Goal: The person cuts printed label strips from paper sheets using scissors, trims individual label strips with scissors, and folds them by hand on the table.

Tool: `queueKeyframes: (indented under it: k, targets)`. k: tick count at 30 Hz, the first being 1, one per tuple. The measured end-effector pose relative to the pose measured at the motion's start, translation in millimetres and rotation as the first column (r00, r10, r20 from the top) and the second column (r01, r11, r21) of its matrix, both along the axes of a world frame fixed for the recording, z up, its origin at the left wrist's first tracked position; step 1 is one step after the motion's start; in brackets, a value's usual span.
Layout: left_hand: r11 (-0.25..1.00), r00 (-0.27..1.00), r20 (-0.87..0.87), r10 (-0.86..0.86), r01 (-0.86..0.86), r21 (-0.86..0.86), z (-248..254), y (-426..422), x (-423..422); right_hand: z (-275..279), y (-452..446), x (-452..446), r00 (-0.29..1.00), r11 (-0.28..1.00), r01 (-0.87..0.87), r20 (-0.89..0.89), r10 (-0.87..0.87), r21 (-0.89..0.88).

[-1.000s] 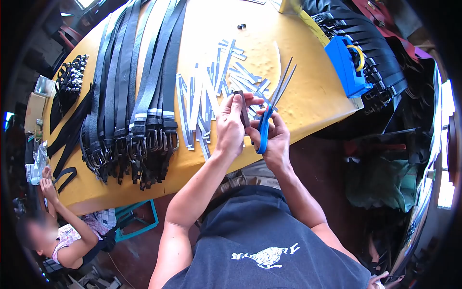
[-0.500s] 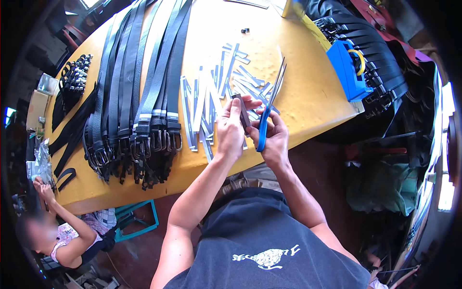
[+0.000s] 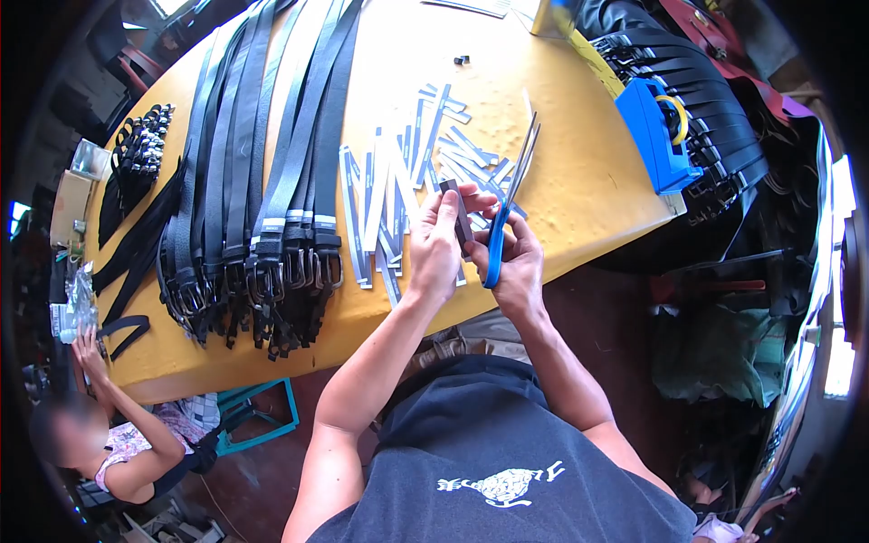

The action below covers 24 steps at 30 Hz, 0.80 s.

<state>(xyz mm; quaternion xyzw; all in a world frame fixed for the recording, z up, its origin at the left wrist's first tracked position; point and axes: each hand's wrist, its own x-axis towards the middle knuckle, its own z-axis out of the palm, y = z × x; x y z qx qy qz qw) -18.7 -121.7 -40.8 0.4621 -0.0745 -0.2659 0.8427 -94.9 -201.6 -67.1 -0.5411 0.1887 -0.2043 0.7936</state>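
Note:
Over the yellow table, my left hand [image 3: 436, 249] is closed on a stack of dark label strips [image 3: 458, 215], its thumb pressed along their side. My right hand [image 3: 518, 268] is closed around blue-handled scissors [image 3: 495, 246], whose blades point up and away from me. Its fingertips are by the lower end of the stack; whether they pinch it I cannot tell. Beyond both hands lie scattered white and grey printed strips [image 3: 375, 195]. To the left, black belts [image 3: 237, 163] lie in rows with their metal buckles toward me.
A blue tape dispenser [image 3: 654, 136] stands at the table's right edge, beside more hanging black belts [image 3: 711, 109]. Small buckled straps [image 3: 140, 140] lie at the far left. Another person [image 3: 136, 452] sits at the left edge, near a teal stool [image 3: 262, 412].
My hands keep nearly the same pose with the dark strips and scissors. The other person's hands at the left have shifted slightly near a plastic bag.

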Motion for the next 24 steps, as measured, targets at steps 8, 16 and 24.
queueKeyframes:
  k: [8,16,24]
  targets:
    - [1.0,1.0,-0.005,-0.014,0.014,0.025,-3,0,2,7,-5,-2,0.996,0.999,-0.05,-0.077,0.049,-0.019]
    - [0.996,0.997,0.076,0.018,-0.025,0.09,-19,15,10,11,-19,-3,0.996,0.993,-0.086,-0.045,0.082,-0.078]
    - [0.977,0.981,0.153,-0.122,0.091,0.194,-22,34,6,31,-34,4,0.961,0.932,-0.275,-0.092,0.26,-0.235]
